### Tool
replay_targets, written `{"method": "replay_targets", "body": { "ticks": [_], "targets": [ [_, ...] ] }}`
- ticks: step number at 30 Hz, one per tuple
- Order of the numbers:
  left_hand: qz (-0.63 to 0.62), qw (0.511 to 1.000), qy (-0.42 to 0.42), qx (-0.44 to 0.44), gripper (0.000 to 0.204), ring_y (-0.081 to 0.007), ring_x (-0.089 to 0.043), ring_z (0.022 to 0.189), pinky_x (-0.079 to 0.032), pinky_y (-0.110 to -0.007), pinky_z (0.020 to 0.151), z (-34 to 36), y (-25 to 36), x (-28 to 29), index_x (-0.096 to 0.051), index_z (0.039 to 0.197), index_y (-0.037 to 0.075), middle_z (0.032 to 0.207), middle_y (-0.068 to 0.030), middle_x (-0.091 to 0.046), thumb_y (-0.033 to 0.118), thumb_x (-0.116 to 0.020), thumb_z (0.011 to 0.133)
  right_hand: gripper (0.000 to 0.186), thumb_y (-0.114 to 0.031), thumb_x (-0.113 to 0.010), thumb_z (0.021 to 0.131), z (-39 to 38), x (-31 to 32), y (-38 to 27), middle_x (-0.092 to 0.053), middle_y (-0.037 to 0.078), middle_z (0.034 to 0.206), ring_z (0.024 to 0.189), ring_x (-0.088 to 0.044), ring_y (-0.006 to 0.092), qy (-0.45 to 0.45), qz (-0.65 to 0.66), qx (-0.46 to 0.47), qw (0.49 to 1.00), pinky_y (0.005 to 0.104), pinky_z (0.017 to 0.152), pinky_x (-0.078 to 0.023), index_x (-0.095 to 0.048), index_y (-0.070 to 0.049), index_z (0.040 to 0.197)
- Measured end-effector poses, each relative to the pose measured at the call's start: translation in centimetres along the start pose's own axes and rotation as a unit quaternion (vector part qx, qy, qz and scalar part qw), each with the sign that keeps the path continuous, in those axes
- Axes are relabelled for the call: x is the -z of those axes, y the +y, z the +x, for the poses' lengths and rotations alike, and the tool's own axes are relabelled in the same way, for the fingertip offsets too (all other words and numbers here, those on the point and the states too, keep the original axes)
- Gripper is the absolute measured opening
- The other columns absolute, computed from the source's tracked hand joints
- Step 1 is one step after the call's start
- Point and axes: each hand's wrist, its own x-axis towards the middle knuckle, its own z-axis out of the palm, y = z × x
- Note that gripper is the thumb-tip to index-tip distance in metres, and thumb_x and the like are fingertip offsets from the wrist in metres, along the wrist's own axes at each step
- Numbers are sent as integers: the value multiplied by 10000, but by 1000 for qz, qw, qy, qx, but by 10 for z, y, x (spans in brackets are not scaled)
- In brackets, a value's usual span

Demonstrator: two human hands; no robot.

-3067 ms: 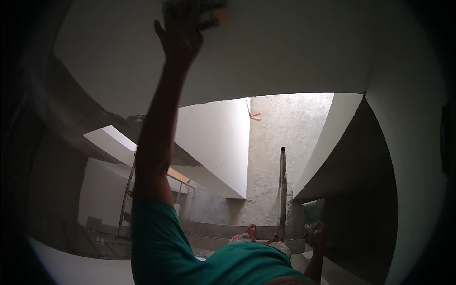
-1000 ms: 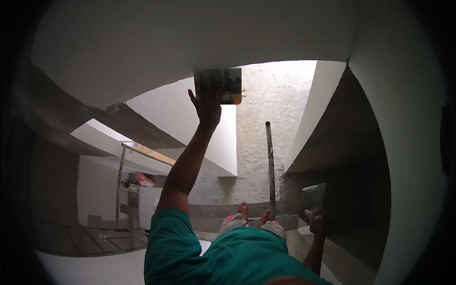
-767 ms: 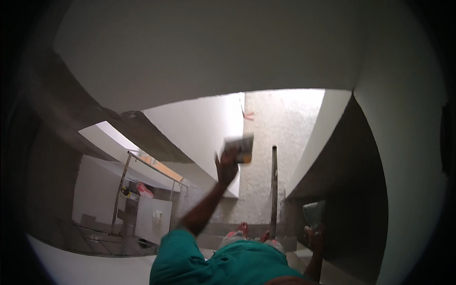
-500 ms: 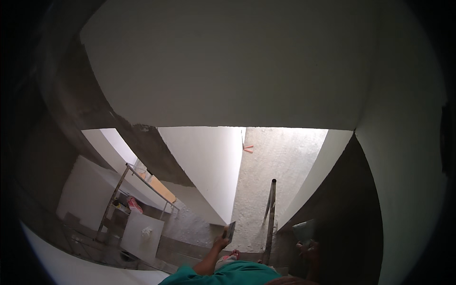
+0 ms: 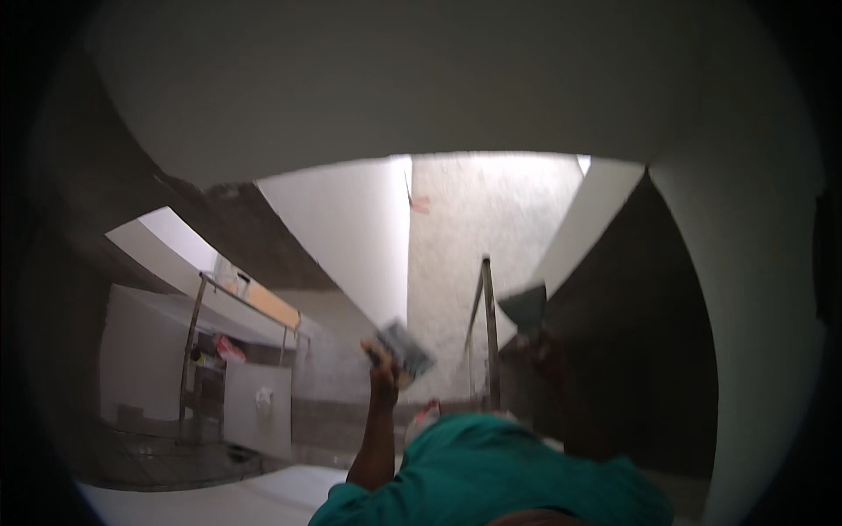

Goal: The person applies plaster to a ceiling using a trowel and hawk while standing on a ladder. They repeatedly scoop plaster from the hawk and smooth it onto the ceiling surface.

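Observation:
In my left hand (image 5: 382, 375) is a flat rectangular plastering trowel (image 5: 407, 349), gripped by its light-coloured handle. Its grey metal blade is tilted and a little blurred. My right hand (image 5: 542, 352), in shadow, is closed round the lower end of a wide putty knife (image 5: 524, 307), whose blade flares upward. Both tools are raised in front of my green sleeves and shirt (image 5: 491, 456), a short way apart, with a metal pole between them. Neither blade visibly touches a wall. Whether any filler lies on the blades I cannot make out.
An upright metal pole (image 5: 490, 337) stands close ahead. To the left, a metal rail frame (image 5: 250, 302) rises beside a pale board (image 5: 254, 425) bearing a white lump. A red-and-white bag (image 5: 230, 348) lies behind it. Smooth pale surfaces hang overhead and at right; a dark wall (image 5: 649, 351) adjoins.
My view has tilted, so the surroundings sit higher. Both hands have come up; the trowel has turned from edge-on to showing its face, and the putty knife has risen beside the pole.

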Motion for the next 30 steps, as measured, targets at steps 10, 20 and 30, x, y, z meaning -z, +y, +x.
{"method": "replay_targets", "body": {
  "ticks": [10,20,30],
  "targets": [
    [-329,925,-163,97,304,-210,-635,867,-549,-371,773,-110,153,-143,-529,1088,-11,969,-90,-588,87,-599,808,476,-110,-683,860,141,-15,-36,-610,188,1099,996,-620,270,-32,656,-436,615,397,834,-509,-485,19,1273],
    [-303,930,-208,29,324,-256,-625,947,-536,-421,840,-99,176,-155,-525,1109,0,983,-104,-598,99,-555,802,718,82,-619,709,170,-10,-13,-624,113,1109,866,-586,303,-83,330,-243,908,414,777,-503,-458,-103,1385],
    [-42,845,-125,-519,277,-150,-617,788,-494,-292,692,-50,448,-205,-603,1062,-33,925,-58,-655,77,-680,820,582,23,-620,766,31,-27,-17,-630,230,1098,1009,-608,389,-152,362,-384,836,428,837,-511,-494,-27,1332]
  ]
}}
